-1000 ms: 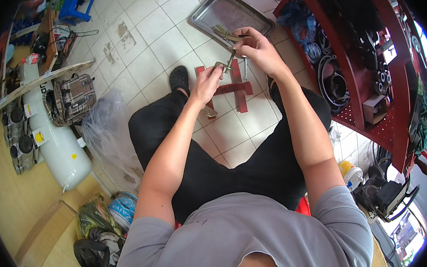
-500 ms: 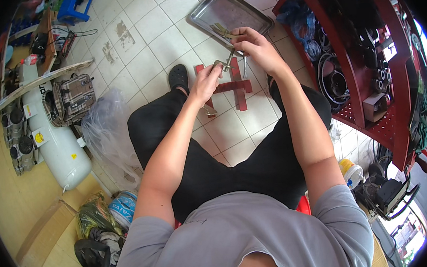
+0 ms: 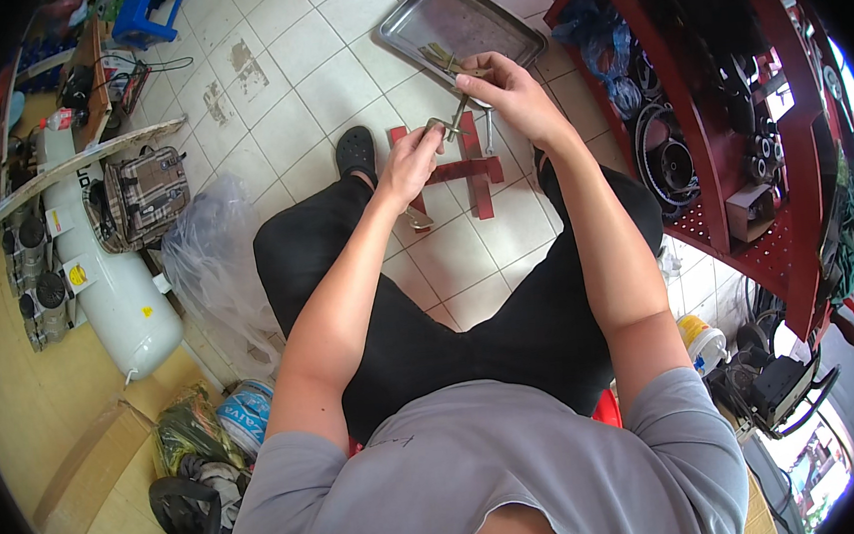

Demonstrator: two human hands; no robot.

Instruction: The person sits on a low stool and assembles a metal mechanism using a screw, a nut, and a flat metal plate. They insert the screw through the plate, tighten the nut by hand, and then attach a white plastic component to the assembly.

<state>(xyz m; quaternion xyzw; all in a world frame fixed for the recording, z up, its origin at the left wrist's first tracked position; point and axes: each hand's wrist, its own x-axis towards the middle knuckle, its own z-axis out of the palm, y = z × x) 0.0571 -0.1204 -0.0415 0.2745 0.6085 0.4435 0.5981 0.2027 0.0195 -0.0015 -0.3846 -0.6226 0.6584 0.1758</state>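
Between my hands is a brass-coloured metal piece (image 3: 458,114) with a thin rod and flat prongs at its far end; I cannot tell its kind. My left hand (image 3: 410,165) pinches its near end, fingers closed. My right hand (image 3: 503,90) is closed around the far part, thumb on top, hiding some of it. Below them on the tiles stands a red metal frame (image 3: 480,174). A silver wrench (image 3: 490,134) shows beside the frame, under my right hand. Another metal piece (image 3: 417,220) lies near the frame's left leg, partly hidden by my left wrist.
Beyond my hands a shallow metal tray (image 3: 417,17) lies on the tiled floor. A red shelf rack (image 3: 711,174) with belts and parts stands at the right. On the left are a white tank (image 3: 113,292), a plaid bag (image 3: 148,194), a clear plastic bag (image 3: 210,254) and a blue stool (image 3: 152,18).
My right thumb and fingers have shifted slightly on the metal piece, and its angle has changed a little. My left hand keeps its hold in nearly the same place.
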